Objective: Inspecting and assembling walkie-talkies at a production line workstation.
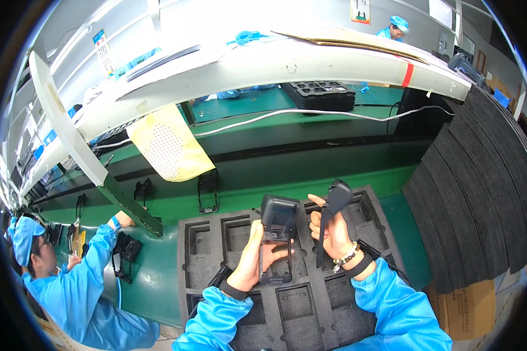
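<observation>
The left hand was closed around a black device, held upright over the foam tray, thumb and fingers wrapped on its lower frame. The right hand gripped a black strap piece, pinched between thumb and fingers, its upper end raised just beside the device and apart from it. Both parts were in the air above the tray's middle cells, near each other but not joined.

Judgement on progress: the strap piece appeared not yet fitted to the device. The tray cells in view looked mostly unfilled, with dark parts showing only at the cells by the left wrist and behind the right wrist; what those were could not be told. Most of the tray therefore seemed to remain to be loaded.

On the green belt beyond the tray stood several similar black frames. A co-worker at lower left reached to one of them.

Hidden or unclear: the device's underside, the strap's lower end behind the right palm, and the near tray cells covered by the blue sleeves. A foam stack stood at right.
</observation>
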Action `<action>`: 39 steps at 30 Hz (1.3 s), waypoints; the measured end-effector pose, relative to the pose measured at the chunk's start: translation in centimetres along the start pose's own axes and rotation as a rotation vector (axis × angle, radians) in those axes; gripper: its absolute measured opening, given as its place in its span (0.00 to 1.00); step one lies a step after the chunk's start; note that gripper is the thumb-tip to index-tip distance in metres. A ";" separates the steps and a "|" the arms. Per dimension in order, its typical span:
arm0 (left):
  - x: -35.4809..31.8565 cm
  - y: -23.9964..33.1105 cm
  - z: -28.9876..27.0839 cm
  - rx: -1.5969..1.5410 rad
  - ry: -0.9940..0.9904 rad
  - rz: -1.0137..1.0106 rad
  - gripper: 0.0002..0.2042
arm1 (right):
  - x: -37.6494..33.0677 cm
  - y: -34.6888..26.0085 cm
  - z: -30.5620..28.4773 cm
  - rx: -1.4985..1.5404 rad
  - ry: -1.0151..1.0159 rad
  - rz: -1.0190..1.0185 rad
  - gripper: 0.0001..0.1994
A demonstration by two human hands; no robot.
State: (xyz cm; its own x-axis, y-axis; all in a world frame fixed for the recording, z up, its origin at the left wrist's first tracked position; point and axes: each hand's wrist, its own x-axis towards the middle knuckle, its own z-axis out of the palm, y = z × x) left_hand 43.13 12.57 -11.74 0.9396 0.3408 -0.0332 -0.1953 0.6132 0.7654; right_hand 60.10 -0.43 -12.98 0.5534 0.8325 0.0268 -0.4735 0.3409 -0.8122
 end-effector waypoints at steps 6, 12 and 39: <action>0.7 0.0 -1.4 -0.168 0.036 0.013 0.17 | 0.4 0.1 -0.1 0.122 0.011 0.208 0.27; 0.5 0.1 -1.3 -0.080 0.041 -0.009 0.17 | 0.2 -0.3 1.0 0.094 -0.039 0.135 0.28; 0.3 -0.4 -1.3 0.091 0.013 -0.114 0.18 | -0.2 -0.2 0.0 0.044 -0.112 0.017 0.20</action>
State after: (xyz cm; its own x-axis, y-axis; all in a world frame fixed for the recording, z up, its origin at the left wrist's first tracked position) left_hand 43.12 13.32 -12.90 0.9504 0.2823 -0.1308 -0.0609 0.5813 0.8114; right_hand 60.08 -0.67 -12.86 0.4664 0.8810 0.0797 -0.5134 0.3430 -0.7866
